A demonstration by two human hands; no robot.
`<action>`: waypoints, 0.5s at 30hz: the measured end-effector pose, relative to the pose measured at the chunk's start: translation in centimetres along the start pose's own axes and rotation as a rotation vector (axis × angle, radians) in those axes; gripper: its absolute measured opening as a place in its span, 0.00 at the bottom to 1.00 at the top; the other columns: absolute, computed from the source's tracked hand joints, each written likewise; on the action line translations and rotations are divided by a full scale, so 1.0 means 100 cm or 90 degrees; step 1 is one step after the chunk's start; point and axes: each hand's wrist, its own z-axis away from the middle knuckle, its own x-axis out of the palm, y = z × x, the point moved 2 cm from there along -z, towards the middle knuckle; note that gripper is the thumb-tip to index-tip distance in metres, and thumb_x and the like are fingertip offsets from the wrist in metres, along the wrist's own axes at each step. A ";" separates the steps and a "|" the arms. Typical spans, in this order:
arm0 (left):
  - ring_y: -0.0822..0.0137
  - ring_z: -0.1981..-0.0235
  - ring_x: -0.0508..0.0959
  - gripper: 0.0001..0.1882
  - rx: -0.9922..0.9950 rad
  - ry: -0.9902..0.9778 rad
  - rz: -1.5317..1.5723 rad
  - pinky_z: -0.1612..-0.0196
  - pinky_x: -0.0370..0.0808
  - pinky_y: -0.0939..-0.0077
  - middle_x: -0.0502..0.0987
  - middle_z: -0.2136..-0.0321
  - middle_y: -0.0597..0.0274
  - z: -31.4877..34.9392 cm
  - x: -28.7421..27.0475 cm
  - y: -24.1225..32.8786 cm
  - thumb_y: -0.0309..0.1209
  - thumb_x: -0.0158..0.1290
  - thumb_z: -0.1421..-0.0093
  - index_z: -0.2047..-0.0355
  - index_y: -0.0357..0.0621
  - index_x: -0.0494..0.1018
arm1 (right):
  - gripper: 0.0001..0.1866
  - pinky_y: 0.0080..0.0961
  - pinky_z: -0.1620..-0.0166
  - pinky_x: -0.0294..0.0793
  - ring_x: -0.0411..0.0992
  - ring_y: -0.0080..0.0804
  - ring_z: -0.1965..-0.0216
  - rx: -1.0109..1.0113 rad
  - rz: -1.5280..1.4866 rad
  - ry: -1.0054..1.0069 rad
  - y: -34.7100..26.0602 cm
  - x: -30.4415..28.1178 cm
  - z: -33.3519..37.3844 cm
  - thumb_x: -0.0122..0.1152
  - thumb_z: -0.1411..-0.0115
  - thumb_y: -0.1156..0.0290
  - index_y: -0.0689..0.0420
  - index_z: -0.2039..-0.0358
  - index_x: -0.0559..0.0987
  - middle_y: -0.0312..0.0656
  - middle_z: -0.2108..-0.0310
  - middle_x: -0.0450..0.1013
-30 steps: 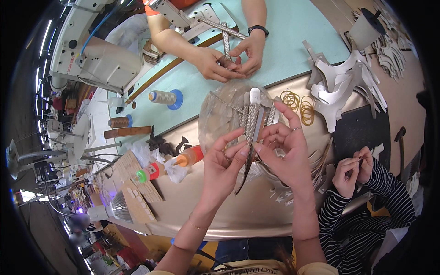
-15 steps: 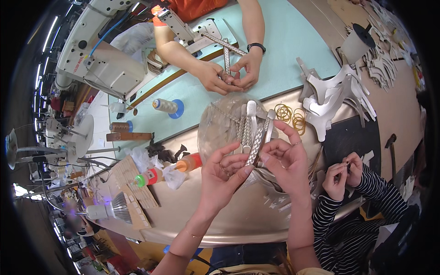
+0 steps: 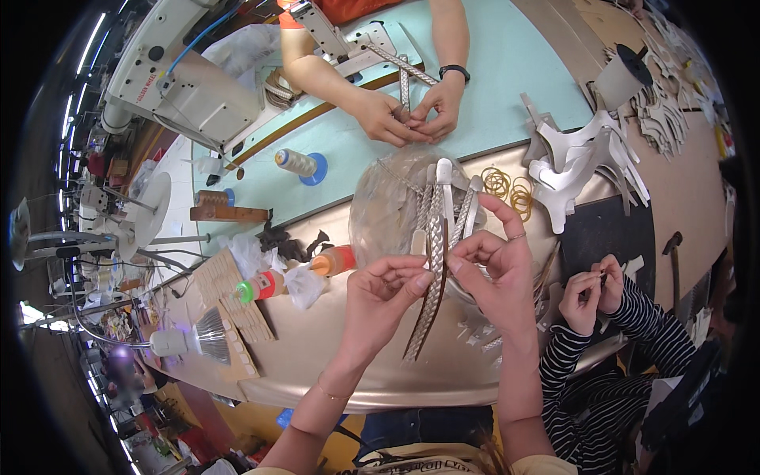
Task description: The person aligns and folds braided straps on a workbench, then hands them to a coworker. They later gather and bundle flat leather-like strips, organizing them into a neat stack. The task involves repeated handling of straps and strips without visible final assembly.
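Note:
A flat silvery braided strap (image 3: 428, 311) with a brown edge stands nearly upright between my hands, its lower end hanging below my fingers. Thumb and fingers of my left hand (image 3: 385, 297) pinch its left edge about midway. Opposite, my right hand (image 3: 497, 273) has thumb and fingertips closed at the right edge, index finger raised. Just beyond lie more braided straps with smooth pale tabs (image 3: 445, 172), by a round translucent plastic-covered bundle (image 3: 384, 198). My fingers partly hide the strap's middle.
Across the table, a co-worker's hands (image 3: 410, 119) hold a braided strip beside a sewing machine (image 3: 186, 99). At right, a person in striped sleeves works with both hands (image 3: 590, 293). Rubber bands (image 3: 507, 190), pale cut pieces (image 3: 582, 162), glue bottles (image 3: 261, 286) and a thread cone (image 3: 301, 165) lie around.
The strap has swung more upright, and its lower end now shows below my left hand. My left fingers have shifted from gripping around its end to pinching its side. The view has tilted slightly.

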 end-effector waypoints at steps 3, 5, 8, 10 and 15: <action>0.75 0.62 0.79 0.14 -0.029 0.004 -0.009 0.57 0.78 0.81 0.80 0.63 0.59 -0.001 -0.002 -0.001 0.21 0.58 0.40 0.53 0.32 0.74 | 0.37 0.14 0.59 0.72 0.74 0.19 0.68 -0.003 -0.001 -0.003 -0.001 0.002 -0.001 0.62 0.45 0.83 0.62 0.37 0.55 0.39 0.70 0.75; 0.75 0.62 0.79 0.14 -0.039 0.003 -0.024 0.58 0.78 0.81 0.80 0.64 0.59 -0.002 -0.003 -0.002 0.21 0.58 0.40 0.54 0.32 0.75 | 0.37 0.14 0.59 0.72 0.74 0.19 0.68 -0.005 0.005 -0.005 0.000 0.002 -0.001 0.62 0.46 0.84 0.62 0.38 0.55 0.39 0.71 0.75; 0.73 0.65 0.80 0.11 -0.043 0.013 -0.024 0.60 0.79 0.79 0.81 0.65 0.59 -0.002 -0.003 -0.003 0.21 0.58 0.41 0.57 0.32 0.76 | 0.36 0.16 0.60 0.72 0.75 0.20 0.68 -0.009 0.003 -0.012 0.001 0.003 -0.003 0.62 0.46 0.84 0.63 0.40 0.56 0.39 0.71 0.76; 0.73 0.67 0.80 0.10 -0.042 0.018 -0.017 0.61 0.80 0.78 0.81 0.66 0.58 -0.002 -0.002 -0.003 0.22 0.59 0.41 0.59 0.32 0.76 | 0.35 0.16 0.60 0.73 0.75 0.21 0.68 -0.009 0.002 -0.014 0.002 0.002 -0.003 0.63 0.46 0.85 0.63 0.40 0.56 0.40 0.71 0.76; 0.75 0.65 0.79 0.10 -0.047 -0.002 -0.001 0.60 0.78 0.82 0.80 0.67 0.60 -0.003 -0.002 -0.003 0.21 0.59 0.41 0.59 0.33 0.76 | 0.35 0.16 0.60 0.72 0.75 0.21 0.68 0.003 -0.002 -0.013 0.002 0.001 -0.004 0.63 0.46 0.85 0.63 0.40 0.56 0.39 0.72 0.76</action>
